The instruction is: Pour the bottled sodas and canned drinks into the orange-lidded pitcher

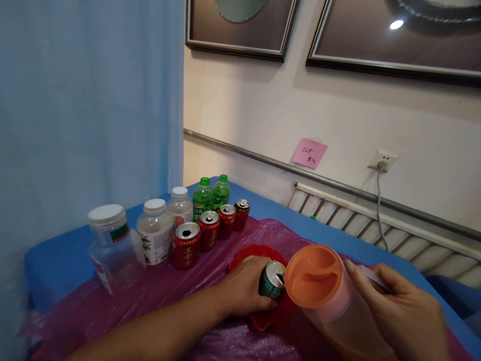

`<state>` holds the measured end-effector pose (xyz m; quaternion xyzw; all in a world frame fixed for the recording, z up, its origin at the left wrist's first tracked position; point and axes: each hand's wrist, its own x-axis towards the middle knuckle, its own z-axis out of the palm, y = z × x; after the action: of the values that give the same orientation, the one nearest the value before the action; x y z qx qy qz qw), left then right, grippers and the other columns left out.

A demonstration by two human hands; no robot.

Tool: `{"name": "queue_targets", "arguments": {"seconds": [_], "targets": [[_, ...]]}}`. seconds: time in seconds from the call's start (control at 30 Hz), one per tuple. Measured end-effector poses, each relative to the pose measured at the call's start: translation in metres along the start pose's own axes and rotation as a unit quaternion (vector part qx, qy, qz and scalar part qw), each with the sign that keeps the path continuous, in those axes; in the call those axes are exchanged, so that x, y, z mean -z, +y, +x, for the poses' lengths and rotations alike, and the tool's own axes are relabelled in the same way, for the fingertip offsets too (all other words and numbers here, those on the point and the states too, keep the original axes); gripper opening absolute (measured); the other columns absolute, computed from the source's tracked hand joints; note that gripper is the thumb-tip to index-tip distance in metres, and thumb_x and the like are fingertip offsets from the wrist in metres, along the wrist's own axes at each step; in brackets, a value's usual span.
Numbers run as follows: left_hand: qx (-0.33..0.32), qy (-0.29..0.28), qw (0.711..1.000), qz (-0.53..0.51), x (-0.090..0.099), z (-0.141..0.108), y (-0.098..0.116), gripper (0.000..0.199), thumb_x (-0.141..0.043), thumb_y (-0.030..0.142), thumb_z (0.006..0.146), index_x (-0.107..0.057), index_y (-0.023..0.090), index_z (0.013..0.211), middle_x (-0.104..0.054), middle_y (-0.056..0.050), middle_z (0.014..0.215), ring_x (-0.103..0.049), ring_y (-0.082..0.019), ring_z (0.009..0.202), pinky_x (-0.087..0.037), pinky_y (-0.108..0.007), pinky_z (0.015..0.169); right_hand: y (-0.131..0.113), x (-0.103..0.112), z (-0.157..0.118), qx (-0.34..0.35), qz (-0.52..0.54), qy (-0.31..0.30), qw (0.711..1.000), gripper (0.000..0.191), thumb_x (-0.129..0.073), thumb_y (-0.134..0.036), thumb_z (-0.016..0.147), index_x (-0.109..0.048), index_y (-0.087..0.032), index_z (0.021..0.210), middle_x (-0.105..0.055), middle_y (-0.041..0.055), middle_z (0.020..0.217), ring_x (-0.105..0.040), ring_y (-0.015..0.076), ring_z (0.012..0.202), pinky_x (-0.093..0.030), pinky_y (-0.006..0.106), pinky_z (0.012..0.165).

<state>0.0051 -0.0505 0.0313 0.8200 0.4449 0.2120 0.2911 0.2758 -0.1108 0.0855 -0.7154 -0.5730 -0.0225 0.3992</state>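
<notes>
My left hand (246, 286) is wrapped round a green can (274, 281) with a silver top, over a red scalloped dish (262, 321). To its right, my right hand (402, 311) grips the handle of a clear pitcher (349, 321) with an orange lid (314, 277). The pitcher is tilted left, its lid close to the can's opening. Whether any liquid flows between them I cannot tell. Red cans (187, 245) stand in a row behind my left forearm.
Clear jars with white lids (154, 233) and green bottles (203, 198) stand behind the red cans. Purple plastic sheeting (146, 301) covers part of the blue surface (56, 265). A blue curtain (90, 100) hangs left; a radiator (349, 220) and corded socket (382, 161) are at the right.
</notes>
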Motion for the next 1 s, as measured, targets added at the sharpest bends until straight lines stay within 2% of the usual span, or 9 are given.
{"name": "queue_targets", "arguments": {"seconds": [0.17, 0.47, 0.7, 0.87, 1.0], "targets": [[0.002, 0.000, 1.000, 0.001, 0.000, -0.001, 0.000, 0.055, -0.085, 0.035, 0.062, -0.066, 0.025, 0.112, -0.069, -0.001, 0.108, -0.061, -0.027, 0.100, -0.047, -0.033, 0.083, 0.000, 0.000, 0.000, -0.013, 0.007, -0.005, 1.000, 0.059, -0.061, -0.076, 0.079, -0.058, -0.022, 0.056, -0.044, -0.0040, 0.049, -0.046, 0.0112, 0.048, -0.036, 0.017, 0.042], [-0.010, 0.010, 1.000, -0.015, -0.001, -0.001, 0.001, 0.056, -0.085, 0.031, 0.061, -0.066, 0.026, 0.114, -0.069, 0.000, 0.110, -0.061, -0.026, 0.101, -0.047, -0.033, 0.087, 0.004, -0.006, 0.001, -0.049, 0.048, -0.007, 0.998, 0.058, -0.062, -0.077, 0.076, -0.058, -0.021, 0.059, -0.046, -0.0036, 0.055, -0.045, 0.0123, 0.052, -0.035, 0.020, 0.043], [0.002, 0.025, 0.999, -0.026, 0.001, -0.001, 0.003, 0.056, -0.085, 0.032, 0.059, -0.068, 0.025, 0.112, -0.070, -0.001, 0.112, -0.062, -0.028, 0.103, -0.047, -0.034, 0.090, 0.011, -0.013, 0.009, -0.053, 0.147, 0.034, 0.987, 0.055, -0.065, -0.066, 0.079, -0.041, -0.022, 0.056, -0.033, -0.0041, 0.058, -0.035, 0.0113, 0.056, -0.030, 0.022, 0.047], [0.010, 0.048, 0.998, -0.038, 0.001, 0.000, 0.001, 0.055, -0.084, 0.032, 0.060, -0.068, 0.025, 0.112, -0.072, -0.002, 0.111, -0.064, -0.027, 0.102, -0.049, -0.034, 0.090, 0.035, -0.021, 0.023, -0.078, 0.222, 0.067, 0.970, 0.053, -0.065, -0.064, 0.082, -0.045, -0.021, 0.058, -0.034, -0.0047, 0.058, -0.033, 0.0112, 0.056, -0.027, 0.023, 0.048], [0.024, 0.066, 0.996, -0.060, 0.002, 0.000, -0.002, 0.062, -0.085, 0.031, 0.058, -0.066, 0.024, 0.117, -0.072, -0.002, 0.115, -0.065, -0.027, 0.104, -0.050, -0.034, 0.093, 0.063, -0.042, 0.037, -0.129, 0.329, 0.087, 0.931, 0.051, -0.069, -0.067, 0.078, -0.053, -0.021, 0.062, -0.040, -0.0060, 0.053, -0.035, 0.0111, 0.049, -0.028, 0.025, 0.044]]}}
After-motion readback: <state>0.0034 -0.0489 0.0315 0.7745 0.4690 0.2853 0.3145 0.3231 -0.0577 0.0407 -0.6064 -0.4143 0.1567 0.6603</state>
